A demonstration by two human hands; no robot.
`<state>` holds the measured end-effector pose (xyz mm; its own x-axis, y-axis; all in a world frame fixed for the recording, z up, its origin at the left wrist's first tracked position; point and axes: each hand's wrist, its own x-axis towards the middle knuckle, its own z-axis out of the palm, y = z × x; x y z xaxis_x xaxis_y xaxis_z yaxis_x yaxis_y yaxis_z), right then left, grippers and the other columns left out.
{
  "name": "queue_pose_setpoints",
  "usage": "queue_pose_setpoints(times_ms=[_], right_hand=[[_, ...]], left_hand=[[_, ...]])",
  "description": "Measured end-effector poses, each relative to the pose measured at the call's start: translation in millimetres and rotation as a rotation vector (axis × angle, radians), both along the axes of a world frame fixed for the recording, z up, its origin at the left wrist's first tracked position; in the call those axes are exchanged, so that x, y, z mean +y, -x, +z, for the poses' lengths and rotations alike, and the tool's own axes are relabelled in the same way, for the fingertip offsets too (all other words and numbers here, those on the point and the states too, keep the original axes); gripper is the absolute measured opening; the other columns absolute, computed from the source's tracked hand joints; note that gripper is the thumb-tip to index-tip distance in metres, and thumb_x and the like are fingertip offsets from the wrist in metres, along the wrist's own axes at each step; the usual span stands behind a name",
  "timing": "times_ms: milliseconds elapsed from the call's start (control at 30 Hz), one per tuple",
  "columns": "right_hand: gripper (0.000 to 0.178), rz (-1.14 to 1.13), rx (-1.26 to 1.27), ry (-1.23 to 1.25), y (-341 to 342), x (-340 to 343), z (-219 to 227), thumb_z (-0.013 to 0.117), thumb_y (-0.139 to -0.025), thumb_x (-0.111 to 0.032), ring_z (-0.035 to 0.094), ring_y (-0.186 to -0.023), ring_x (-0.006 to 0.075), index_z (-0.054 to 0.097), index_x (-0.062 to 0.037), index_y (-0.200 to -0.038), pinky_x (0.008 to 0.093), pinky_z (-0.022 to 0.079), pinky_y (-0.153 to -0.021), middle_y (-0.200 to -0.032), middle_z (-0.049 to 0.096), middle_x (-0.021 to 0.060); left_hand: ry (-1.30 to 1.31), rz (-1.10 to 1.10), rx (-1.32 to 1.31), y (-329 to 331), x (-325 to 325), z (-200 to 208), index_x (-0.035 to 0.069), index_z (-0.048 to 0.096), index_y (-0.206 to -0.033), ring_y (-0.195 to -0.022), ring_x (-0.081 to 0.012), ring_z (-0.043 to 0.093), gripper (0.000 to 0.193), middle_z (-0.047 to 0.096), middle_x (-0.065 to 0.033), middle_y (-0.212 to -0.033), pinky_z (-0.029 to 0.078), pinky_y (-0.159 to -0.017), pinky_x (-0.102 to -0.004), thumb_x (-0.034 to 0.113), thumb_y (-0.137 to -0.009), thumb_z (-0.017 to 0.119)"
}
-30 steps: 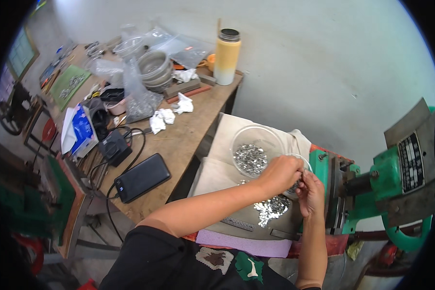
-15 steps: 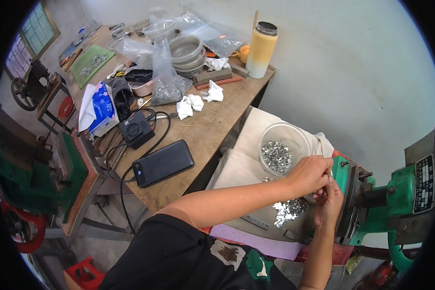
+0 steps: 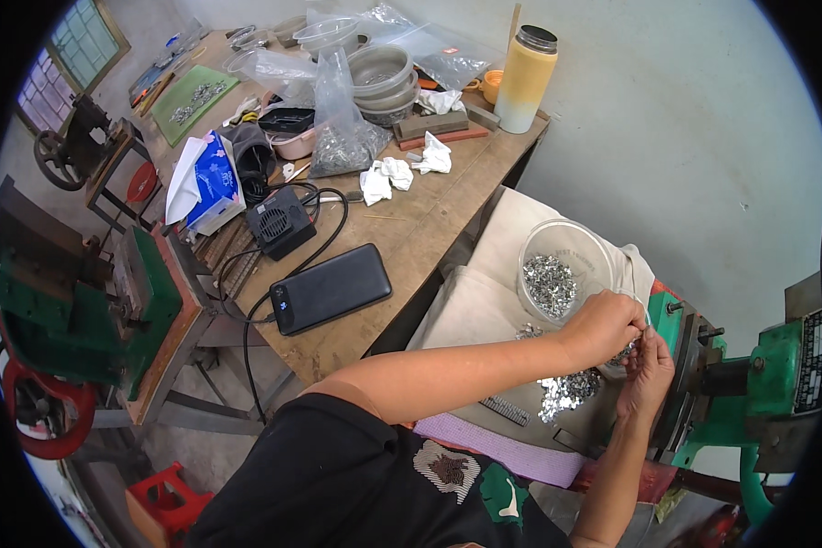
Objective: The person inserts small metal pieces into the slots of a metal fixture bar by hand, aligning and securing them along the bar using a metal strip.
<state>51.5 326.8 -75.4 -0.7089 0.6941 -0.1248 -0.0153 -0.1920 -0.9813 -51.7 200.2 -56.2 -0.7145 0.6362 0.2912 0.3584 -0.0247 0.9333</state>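
My left hand (image 3: 605, 325) reaches across from the left, its fingers pinched together. My right hand (image 3: 647, 374) meets it at the fingertips, also closed. Something small and thin is between them, too small to make out. Just beyond my left hand is a clear round plastic tub (image 3: 583, 239) holding many small silvery metal pieces (image 3: 550, 285). Below my left wrist, a heap of shiny flat metal pieces (image 3: 566, 395) lies on the work surface, partly hidden by my forearm. A dark ridged metal strip (image 3: 505, 410) lies beside the heap.
A green machine (image 3: 765, 374) stands close on the right. Pale cloth (image 3: 493, 239) lies under the tub; a purple textured mat (image 3: 502, 447) lines the near edge. The wooden table (image 3: 429, 239) at left bears a black power bank (image 3: 331, 289), a yellow bottle (image 3: 527, 80) and bagged metal pieces (image 3: 349, 148).
The whole view has shifted, so things appear farther right in the picture. My two hands stay together at the fingertips with little visible change in their grip.
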Motion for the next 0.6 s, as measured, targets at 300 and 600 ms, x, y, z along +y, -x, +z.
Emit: queue_pose_setpoints(times_ms=[300, 600], right_hand=[[0.017, 0.029, -0.142, -0.494, -2.3, 10.9, -4.5, 0.073, -0.093, -0.017, 0.051, -0.066, 0.0036, 0.072, -0.0001, -0.093, 0.0198, 0.04, -0.059, -0.074, 0.062, -0.0025], [0.005, 0.26, -0.107, -0.362, -47.6, -53.6, 8.2, 0.071, -0.088, -0.003, 0.053, -0.068, 0.0077, 0.071, 0.0013, -0.088, 0.0215, 0.042, -0.061, -0.078, 0.061, 0.0003]], left_hand=[[0.215, -0.061, 0.285, -14.3, -37.7, 4.9, -0.003, 0.07, -0.095, -0.09, -0.04, 0.067, 0.013, 0.069, -0.022, -0.097, 0.054, -0.076, -0.0469, 0.006, -0.086, 0.065], [0.08, 0.03, 0.158, -47.1, -160.5, -15.6, 0.002, 0.071, -0.103, -0.087, -0.0284, 0.068, 0.019, 0.069, -0.0129, -0.1, 0.054, -0.08, -0.0384, 0.003, -0.084, 0.07]])
